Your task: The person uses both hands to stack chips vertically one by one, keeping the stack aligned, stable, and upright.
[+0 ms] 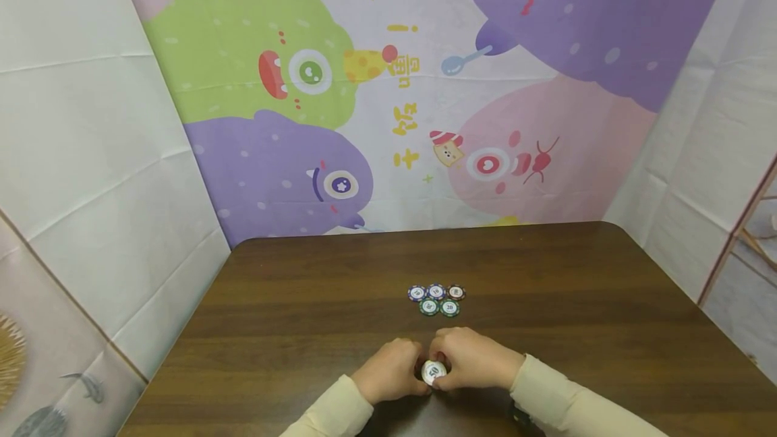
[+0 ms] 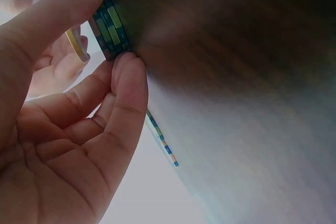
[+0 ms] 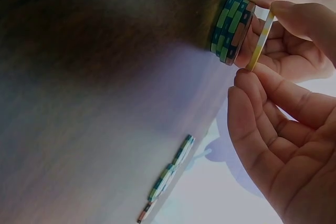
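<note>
My left hand (image 1: 391, 369) grips a short stack of poker chips (image 2: 108, 29) by its edge, thumb on one side and fingers on the other. Green-and-dark edges show low in this stack, with a brownish one on top. Between the thumb and fingertips of my right hand (image 1: 476, 359) is a white-and-yellow poker chip (image 3: 261, 40), pinched just above the stack and slightly apart from it. In the head view its face reads 50 and it hides the stack below.
Farther back on the brown table (image 1: 303, 329), several chips lie flat in two rows: purple-blue chips (image 1: 436, 291) and a dark brown chip (image 1: 456, 292) behind, green chips (image 1: 450, 307) in front. A cartoon-printed cloth (image 1: 400, 201) hangs behind the table, pale cloth panels at the sides.
</note>
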Tool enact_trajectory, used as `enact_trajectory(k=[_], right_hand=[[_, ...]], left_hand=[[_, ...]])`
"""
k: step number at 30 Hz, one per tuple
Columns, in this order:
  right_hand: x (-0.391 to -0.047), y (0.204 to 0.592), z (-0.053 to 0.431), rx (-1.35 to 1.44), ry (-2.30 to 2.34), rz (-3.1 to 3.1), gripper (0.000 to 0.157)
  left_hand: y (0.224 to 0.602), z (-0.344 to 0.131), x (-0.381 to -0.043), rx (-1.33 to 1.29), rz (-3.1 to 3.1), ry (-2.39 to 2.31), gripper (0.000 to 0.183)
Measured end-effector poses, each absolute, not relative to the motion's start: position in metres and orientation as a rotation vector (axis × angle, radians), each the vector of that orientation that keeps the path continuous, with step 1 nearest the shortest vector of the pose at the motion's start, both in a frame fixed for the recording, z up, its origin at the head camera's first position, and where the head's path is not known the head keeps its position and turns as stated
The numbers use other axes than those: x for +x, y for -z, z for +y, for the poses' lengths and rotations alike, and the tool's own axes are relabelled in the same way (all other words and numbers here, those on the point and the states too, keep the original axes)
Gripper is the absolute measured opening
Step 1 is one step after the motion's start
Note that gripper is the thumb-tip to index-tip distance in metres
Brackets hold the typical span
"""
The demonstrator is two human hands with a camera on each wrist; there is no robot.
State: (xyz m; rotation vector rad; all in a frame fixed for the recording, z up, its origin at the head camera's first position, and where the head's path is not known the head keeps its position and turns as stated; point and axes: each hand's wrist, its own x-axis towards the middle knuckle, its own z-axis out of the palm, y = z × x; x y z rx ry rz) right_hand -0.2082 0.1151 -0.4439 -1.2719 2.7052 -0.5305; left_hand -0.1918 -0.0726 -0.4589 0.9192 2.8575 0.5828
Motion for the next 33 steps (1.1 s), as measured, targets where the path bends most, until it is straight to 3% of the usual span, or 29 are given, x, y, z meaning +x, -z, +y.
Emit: enact_trajectory(k=[33], right_hand=[[-0.2105, 0.4472, 0.1105, -1.249, 0.560, 2.676, 0.018]], left_hand=[[0.4598, -0.0727, -0.1922, 0.950, 2.888, -0.586, 0.024]])
